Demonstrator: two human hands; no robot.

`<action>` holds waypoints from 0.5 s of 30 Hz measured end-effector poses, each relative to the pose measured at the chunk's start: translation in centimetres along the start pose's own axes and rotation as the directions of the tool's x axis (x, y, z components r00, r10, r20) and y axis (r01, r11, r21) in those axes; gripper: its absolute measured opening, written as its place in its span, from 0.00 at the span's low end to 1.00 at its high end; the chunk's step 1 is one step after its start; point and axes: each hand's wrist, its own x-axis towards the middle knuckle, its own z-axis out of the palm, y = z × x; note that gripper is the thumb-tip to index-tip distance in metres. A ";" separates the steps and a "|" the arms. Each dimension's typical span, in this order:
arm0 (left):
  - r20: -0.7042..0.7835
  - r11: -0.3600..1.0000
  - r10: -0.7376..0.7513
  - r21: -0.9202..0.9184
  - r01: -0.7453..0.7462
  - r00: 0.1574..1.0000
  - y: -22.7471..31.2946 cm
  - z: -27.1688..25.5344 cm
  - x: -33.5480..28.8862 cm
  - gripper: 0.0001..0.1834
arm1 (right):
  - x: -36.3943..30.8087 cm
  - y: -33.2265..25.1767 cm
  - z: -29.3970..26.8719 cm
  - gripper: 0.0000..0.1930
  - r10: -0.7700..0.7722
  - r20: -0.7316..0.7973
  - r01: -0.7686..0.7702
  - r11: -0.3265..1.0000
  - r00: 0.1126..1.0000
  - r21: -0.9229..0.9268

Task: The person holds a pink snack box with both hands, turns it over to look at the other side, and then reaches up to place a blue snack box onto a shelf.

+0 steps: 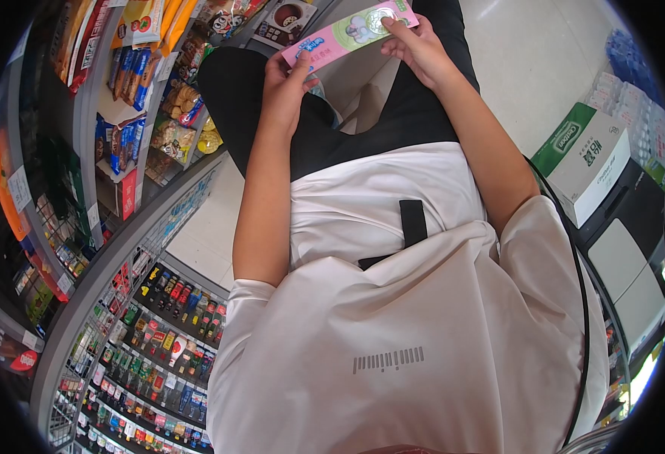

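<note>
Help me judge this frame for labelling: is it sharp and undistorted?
Head view: the pink packet held by left hand and right hand is fairly sharp; shelf edges bow from fisheye; black vignette rings the rim; bright glare at lower right.

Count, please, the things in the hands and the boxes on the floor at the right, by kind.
Pink and green flat package, held at its ends by the left hand and the right hand: 1
White cardboard box with green top, on the floor to the right: 1
Total: 2
</note>
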 end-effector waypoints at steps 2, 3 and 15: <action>-0.021 0.998 0.057 0.018 -0.057 0.998 0.0 0.1 -0.1 0.29 | -0.2 -0.1 -0.2 0.44 0.010 0.030 -0.011 0.999 1.000 0.047; -0.019 0.998 0.061 0.018 -0.061 0.998 0.0 0.3 -0.3 0.29 | -0.2 -0.2 -0.3 0.43 0.019 0.059 -0.025 0.995 0.998 0.094; 0.147 0.895 0.376 0.197 -0.400 0.915 -0.9 0.5 -0.7 0.33 | -0.7 -0.8 -0.5 0.37 0.130 0.078 -0.139 0.981 0.988 0.132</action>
